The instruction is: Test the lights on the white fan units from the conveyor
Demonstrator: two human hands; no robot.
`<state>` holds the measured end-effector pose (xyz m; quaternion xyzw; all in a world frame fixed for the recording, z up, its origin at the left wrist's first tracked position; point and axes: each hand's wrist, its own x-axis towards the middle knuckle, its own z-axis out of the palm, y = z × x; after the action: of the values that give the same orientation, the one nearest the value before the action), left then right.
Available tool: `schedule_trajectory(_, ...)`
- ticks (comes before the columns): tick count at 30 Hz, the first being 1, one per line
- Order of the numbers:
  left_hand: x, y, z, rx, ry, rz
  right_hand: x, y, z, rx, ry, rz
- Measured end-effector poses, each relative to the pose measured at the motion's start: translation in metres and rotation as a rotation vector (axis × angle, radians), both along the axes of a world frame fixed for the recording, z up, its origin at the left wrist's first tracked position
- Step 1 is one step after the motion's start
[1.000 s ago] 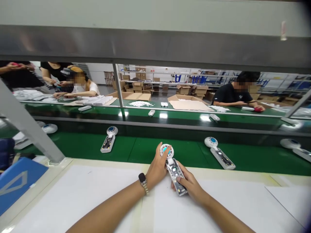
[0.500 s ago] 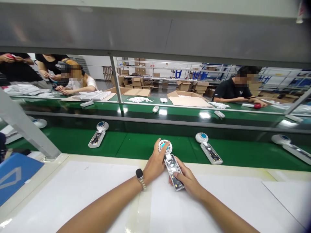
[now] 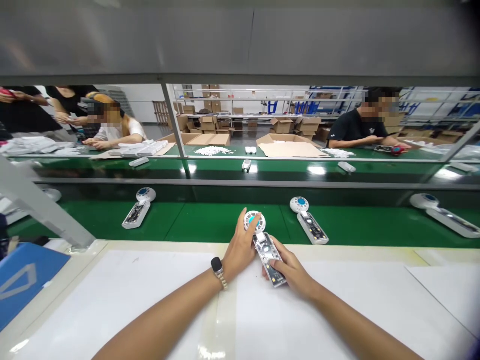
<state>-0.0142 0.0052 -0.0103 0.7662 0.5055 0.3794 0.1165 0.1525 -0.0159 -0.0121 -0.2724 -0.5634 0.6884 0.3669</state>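
Note:
Above the near edge of the white worktop, both hands grip one white handheld device (image 3: 267, 257) with an exposed circuit board. Its round head has dark slots and a blue centre. My left hand (image 3: 242, 250), with a watch on its wrist, closes around the head, the fingers on its rim and face. My right hand (image 3: 290, 270) holds the handle, its thumb pressing on the board; some of its fingers are hidden underneath. Similar open devices lie on the green belt: one on the left (image 3: 138, 209), another on the right (image 3: 309, 221) and a third at far right (image 3: 446, 216).
White sheets (image 3: 150, 295) cover the worktop. A blue folder-like item (image 3: 30, 280) lies at left beside a slanted metal post (image 3: 48, 205). Beyond, a second belt carries white casings (image 3: 246, 165). Co-workers sit across from me near cartons (image 3: 292, 145). A metal shelf hangs overhead.
The devices on the near belt have shifted left, while casings on the far belt have shifted right. My hands keep the same hold on the device, with little visible movement.

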Motion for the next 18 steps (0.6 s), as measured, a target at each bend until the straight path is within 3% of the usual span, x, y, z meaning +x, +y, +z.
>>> schedule_trajectory(13,0.0005,0.0005,0.0017,-0.008,-0.013,-0.014,-0.0031,0.0048,0.0015,-0.072,0.054,-0.042)
schedule_trajectory(18,0.0019,-0.0004,0.0024,-0.013,0.004,-0.028,-0.0041,0.0057,0.0039,-0.137,0.16,-0.19)
